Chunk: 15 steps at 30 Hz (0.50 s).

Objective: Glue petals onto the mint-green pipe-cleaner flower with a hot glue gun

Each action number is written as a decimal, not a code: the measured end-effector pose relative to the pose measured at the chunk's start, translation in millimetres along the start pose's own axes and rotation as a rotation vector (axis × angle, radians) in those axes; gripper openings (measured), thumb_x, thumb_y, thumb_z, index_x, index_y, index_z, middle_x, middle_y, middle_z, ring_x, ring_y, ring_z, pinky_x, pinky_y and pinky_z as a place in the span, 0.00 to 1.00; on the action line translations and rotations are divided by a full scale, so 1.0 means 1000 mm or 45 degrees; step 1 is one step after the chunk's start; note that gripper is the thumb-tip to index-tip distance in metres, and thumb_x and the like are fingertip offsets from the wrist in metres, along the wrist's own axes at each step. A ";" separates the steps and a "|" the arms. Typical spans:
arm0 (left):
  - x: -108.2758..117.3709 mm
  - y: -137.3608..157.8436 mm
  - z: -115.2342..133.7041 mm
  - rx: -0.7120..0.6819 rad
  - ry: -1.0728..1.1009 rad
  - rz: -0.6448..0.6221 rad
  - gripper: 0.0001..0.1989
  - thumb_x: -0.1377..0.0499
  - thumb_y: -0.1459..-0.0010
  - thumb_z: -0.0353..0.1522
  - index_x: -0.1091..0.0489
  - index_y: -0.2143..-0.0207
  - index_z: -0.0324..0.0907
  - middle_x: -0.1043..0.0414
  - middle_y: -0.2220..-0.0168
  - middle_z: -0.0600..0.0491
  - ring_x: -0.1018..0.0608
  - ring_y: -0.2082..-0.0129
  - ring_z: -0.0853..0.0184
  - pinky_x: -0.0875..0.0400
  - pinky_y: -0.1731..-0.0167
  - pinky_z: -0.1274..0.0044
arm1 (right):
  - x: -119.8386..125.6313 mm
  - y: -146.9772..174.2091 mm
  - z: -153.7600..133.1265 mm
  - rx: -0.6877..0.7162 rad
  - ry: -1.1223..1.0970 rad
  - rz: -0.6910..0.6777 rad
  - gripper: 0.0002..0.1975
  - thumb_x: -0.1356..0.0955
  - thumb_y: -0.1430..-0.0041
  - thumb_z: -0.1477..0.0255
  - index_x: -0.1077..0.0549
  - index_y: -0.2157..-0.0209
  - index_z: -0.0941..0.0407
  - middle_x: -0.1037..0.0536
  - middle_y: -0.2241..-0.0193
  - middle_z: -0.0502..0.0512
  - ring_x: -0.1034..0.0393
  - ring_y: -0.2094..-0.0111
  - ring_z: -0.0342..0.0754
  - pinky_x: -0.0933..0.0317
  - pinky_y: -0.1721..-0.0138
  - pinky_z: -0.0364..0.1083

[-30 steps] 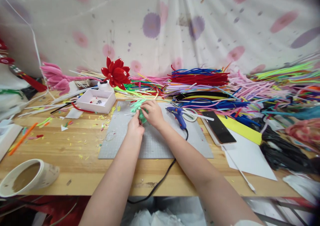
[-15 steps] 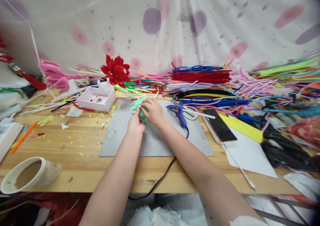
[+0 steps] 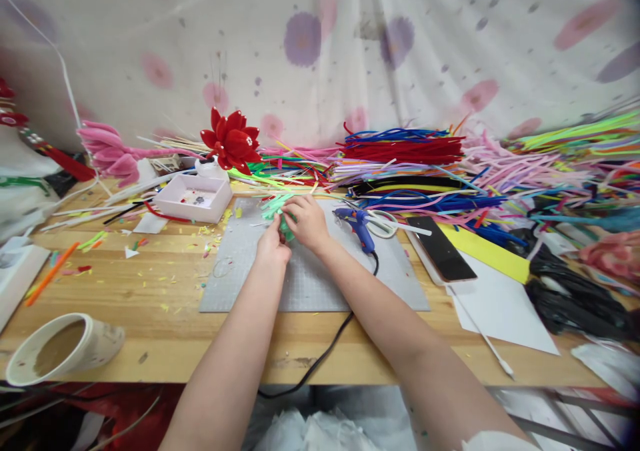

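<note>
Both hands meet at the far end of a grey cutting mat. My left hand and my right hand are closed together around a small green pipe-cleaner piece, which is mostly hidden between the fingers. Light green pipe-cleaner strands stick out just beyond the hands. A blue glue gun lies on the mat to the right of my right hand, its black cord running off the front edge of the wooden table.
A white tray and a red pipe-cleaner flower are at the back left. Heaps of coloured pipe cleaners fill the back right. A phone, white paper and yellow sheet lie right. A tipped cup lies front left.
The hands have stayed together on the green piece with only slight finger shifts. The view has drifted a little.
</note>
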State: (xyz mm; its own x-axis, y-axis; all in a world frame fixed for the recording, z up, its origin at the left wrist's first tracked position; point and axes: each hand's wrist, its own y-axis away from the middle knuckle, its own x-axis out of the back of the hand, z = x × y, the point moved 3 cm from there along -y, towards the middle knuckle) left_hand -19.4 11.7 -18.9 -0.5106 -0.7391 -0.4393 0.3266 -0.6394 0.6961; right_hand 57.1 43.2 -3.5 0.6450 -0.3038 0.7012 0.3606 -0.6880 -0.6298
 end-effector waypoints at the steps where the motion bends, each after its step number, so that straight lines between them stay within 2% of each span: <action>1: 0.000 0.000 0.000 -0.004 -0.001 0.002 0.14 0.42 0.47 0.32 0.42 0.80 0.38 0.51 0.82 0.60 0.48 0.83 0.78 0.50 0.82 0.82 | 0.000 0.000 0.000 -0.001 0.003 -0.004 0.08 0.36 0.45 0.75 0.25 0.67 0.57 0.25 0.63 0.56 0.38 0.60 0.50 0.41 0.57 0.49; 15: -0.002 -0.006 -0.003 -0.034 -0.023 -0.038 0.14 0.43 0.46 0.33 0.43 0.80 0.39 0.51 0.82 0.60 0.47 0.84 0.78 0.48 0.83 0.83 | -0.001 -0.001 -0.002 0.035 0.014 -0.012 0.09 0.36 0.45 0.75 0.24 0.66 0.58 0.25 0.63 0.56 0.39 0.60 0.50 0.42 0.57 0.49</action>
State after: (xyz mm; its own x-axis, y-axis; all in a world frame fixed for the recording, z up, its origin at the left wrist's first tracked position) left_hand -17.9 16.5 -24.3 -0.5345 -0.7158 -0.4493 0.3318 -0.6667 0.6674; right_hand 55.1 43.1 -3.1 0.6339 -0.3048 0.7108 0.3853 -0.6725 -0.6319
